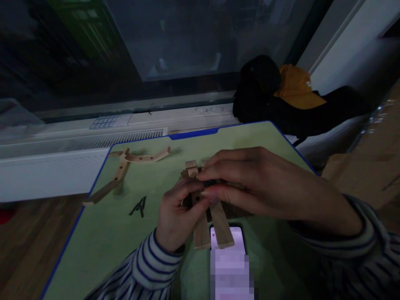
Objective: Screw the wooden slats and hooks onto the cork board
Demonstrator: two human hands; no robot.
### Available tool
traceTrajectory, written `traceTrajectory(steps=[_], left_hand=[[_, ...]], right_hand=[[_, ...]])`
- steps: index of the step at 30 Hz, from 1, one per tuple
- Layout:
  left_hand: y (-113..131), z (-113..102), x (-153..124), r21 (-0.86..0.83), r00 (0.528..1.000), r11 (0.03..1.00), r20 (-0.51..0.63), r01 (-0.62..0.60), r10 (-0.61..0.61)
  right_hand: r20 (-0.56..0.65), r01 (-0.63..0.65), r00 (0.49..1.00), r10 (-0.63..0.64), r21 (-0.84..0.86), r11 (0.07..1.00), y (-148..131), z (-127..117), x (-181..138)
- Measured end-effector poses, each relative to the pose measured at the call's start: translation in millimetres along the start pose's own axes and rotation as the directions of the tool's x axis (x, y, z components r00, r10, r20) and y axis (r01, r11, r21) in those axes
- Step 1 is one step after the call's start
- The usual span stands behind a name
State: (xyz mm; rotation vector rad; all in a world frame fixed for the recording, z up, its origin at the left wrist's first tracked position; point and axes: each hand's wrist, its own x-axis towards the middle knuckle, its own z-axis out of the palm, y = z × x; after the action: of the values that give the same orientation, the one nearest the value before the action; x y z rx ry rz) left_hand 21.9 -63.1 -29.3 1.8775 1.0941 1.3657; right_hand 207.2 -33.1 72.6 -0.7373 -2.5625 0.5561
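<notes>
My left hand [176, 212] is closed on a wooden slat [201, 236] that has a dark hole near its middle. My right hand [250, 183] bends over the same spot, fingers pinched around a small black piece [210, 182] whose kind is partly hidden. A second wooden slat [222, 225] lies alongside, slanting down to the right beneath the fingertips. More wooden blocks [191, 164] show just beyond my hands, largely covered by them. Left of my left hand, several thin black pieces [138, 206] lie on the table.
A jointed wooden frame [121, 166] rests at the green table's [150, 250] left back side. A lit phone [231, 237] lies under the slats' near ends. Beyond the table are a radiator [125, 139], a window, a black bag [258, 87] and an orange cap [295, 85].
</notes>
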Motion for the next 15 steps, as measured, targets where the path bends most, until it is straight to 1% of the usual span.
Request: traceTrajectory(steps=[3, 6, 9, 12, 15], left_hand=[[-1.6, -0.3, 0.4, 0.012, 1.0, 1.0, 0.007, -0.008, 0.008], [-1.5, -1.2, 1.2, 0.015, 0.999, 0.999, 0.007, -0.034, 0.034], [0.7, -2.3, 3.8, -0.008, 0.996, 0.998, 0.054, -0.066, 0.066], [3.4, -4.2, 6.5, -0.052, 0.989, 0.996, 0.122, -0.079, 0.084], [4.8, -5.4, 7.4, -0.082, 0.983, 0.993, 0.159, -0.079, 0.092]], right_hand=[[-0.003, 0.03, 1.0, -0.03, 0.004, 1.0, 0.1, -0.4, -1.4], [0.02, 0.061, 0.998, -0.063, 0.064, 0.996, -0.2, -1.4, -2.3], [0.05, 0.06, 0.997, -0.066, 0.113, 0.992, -2.2, -2.4, -2.3], [0.062, 0.032, 0.998, -0.034, 0.037, 0.999, -5.2, -3.6, -2.8], [0.078, 0.011, 0.997, -0.007, -0.057, 0.998, -7.8, -4.5, -3.4]])
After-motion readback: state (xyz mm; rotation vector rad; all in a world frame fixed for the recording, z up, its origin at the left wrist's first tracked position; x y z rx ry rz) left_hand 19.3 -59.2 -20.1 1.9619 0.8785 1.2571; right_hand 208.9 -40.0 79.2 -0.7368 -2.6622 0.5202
